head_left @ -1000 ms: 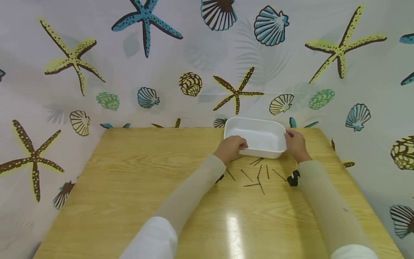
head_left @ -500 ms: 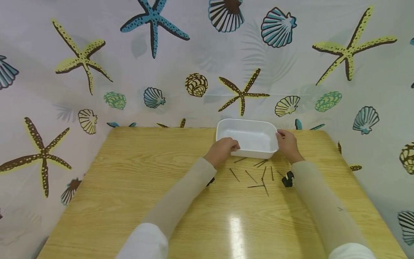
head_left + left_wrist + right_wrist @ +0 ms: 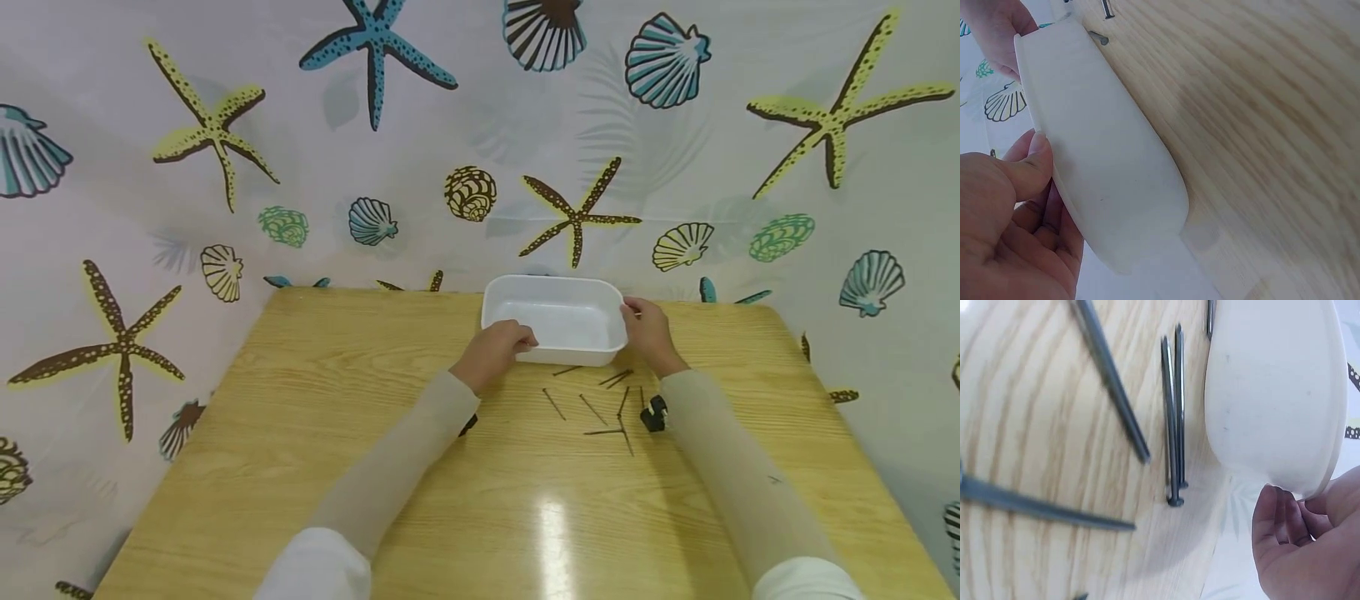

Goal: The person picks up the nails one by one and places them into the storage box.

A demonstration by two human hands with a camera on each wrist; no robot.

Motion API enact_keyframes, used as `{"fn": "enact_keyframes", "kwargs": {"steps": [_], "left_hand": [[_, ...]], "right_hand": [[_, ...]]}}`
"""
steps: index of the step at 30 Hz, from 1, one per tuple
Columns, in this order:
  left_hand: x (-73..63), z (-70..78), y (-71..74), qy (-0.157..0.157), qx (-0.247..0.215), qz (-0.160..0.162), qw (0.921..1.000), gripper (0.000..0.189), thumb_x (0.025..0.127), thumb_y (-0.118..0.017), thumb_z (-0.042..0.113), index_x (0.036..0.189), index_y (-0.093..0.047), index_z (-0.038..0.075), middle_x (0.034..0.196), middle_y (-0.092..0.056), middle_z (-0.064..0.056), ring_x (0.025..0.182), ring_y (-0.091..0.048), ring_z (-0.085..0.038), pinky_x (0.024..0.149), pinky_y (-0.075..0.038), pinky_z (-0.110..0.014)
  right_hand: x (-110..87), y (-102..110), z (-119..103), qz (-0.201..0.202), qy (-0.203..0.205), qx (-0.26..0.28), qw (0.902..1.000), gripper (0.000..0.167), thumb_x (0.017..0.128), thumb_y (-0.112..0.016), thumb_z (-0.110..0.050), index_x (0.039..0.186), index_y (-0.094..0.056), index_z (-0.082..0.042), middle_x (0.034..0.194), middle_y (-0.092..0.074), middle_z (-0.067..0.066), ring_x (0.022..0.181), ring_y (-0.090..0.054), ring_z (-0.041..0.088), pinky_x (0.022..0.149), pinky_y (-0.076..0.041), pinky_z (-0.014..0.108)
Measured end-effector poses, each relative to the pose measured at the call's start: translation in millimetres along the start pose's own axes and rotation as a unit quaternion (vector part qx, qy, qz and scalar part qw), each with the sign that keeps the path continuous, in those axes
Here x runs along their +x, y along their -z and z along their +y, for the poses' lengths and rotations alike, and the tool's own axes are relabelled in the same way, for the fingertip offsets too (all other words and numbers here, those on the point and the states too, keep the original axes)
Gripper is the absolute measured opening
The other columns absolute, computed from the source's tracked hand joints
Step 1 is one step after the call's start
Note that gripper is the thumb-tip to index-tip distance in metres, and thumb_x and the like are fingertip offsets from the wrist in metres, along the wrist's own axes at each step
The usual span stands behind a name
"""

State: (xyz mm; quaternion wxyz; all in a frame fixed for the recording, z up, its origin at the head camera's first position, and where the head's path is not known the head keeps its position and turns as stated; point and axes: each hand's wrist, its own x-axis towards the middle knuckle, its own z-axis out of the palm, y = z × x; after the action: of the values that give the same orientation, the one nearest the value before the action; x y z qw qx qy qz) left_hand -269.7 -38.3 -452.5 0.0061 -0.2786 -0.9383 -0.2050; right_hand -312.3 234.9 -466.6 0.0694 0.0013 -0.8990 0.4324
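A white rectangular plastic tub [image 3: 555, 357] with rounded corners sits at the back of the wooden table, its inside bare. My left hand [image 3: 491, 354] pinches the tub's front rim near its left corner, thumb on the outer side in the left wrist view. At the right end, my right hand [image 3: 651, 335] grips the rim between thumb and fingers. Several dark metal nails [image 3: 594, 409] lie scattered on the table just in front of the tub. Two of these nails [image 3: 1174, 419] lie side by side close to its wall in the right wrist view.
The wooden table [image 3: 337, 358] reaches left and right of the tub. Behind it hangs a white cloth [image 3: 420, 150] printed with starfish and shells. A black wrist camera [image 3: 654, 413] sits by my right sleeve, close over the nails.
Both hands have shifted the tub to the left along the back of the table, relative to the nails. The nails stay where they lay, and the head view has turned slightly.
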Motion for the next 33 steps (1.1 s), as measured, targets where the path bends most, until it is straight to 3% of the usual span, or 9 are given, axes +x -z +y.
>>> {"fn": "enact_keyframes", "kwargs": {"steps": [8, 13, 22, 33], "left_hand": [[-15.5, -13.1, 4.8, -0.005, -0.029, 0.020, 0.9994, 0.016, 0.093, -0.055, 0.016, 0.100, -0.069, 0.014, 0.092, -0.063, 0.005, 0.087, -0.057, -0.008, 0.080, -0.045, -0.022], [-18.5, -19.0, 3.2, -0.003, -0.030, 0.025, 0.9992, 0.016, 0.092, -0.055, 0.016, 0.100, -0.069, 0.016, 0.092, -0.062, 0.006, 0.087, -0.057, -0.006, 0.080, -0.045, -0.021], [-23.7, -14.9, 5.0, 0.028, -0.033, -0.003, 0.9991, 0.015, 0.093, -0.054, 0.016, 0.099, -0.068, 0.017, 0.091, -0.061, 0.007, 0.085, -0.056, -0.006, 0.078, -0.045, -0.021], [-29.4, -13.3, 11.1, 0.022, -0.037, 0.003, 0.9991, 0.014, 0.093, -0.055, 0.015, 0.098, -0.068, 0.016, 0.094, -0.063, 0.005, 0.088, -0.057, -0.007, 0.079, -0.045, -0.022]], "right_hand": [[-2.1, -11, -6, 0.004, 0.049, 0.016, 0.9987, 0.037, 0.097, -0.046, -0.017, 0.121, -0.053, 0.010, 0.111, -0.056, 0.027, 0.094, -0.056, 0.034, 0.075, -0.050, 0.041], [-1.2, -16, -8, -0.008, 0.034, 0.004, 0.9994, 0.036, 0.098, -0.043, -0.014, 0.125, -0.050, 0.009, 0.113, -0.056, 0.026, 0.098, -0.054, 0.035, 0.079, -0.047, 0.044], [-5.3, -20, -9, -0.011, 0.029, -0.021, 0.9993, 0.036, 0.099, -0.042, -0.013, 0.125, -0.050, 0.010, 0.110, -0.056, 0.026, 0.098, -0.054, 0.035, 0.078, -0.047, 0.044], [-8.8, -19, -13, -0.018, 0.054, -0.044, 0.9974, 0.038, 0.099, -0.040, -0.013, 0.126, -0.048, 0.012, 0.109, -0.056, 0.027, 0.097, -0.056, 0.037, 0.078, -0.048, 0.046]]}}
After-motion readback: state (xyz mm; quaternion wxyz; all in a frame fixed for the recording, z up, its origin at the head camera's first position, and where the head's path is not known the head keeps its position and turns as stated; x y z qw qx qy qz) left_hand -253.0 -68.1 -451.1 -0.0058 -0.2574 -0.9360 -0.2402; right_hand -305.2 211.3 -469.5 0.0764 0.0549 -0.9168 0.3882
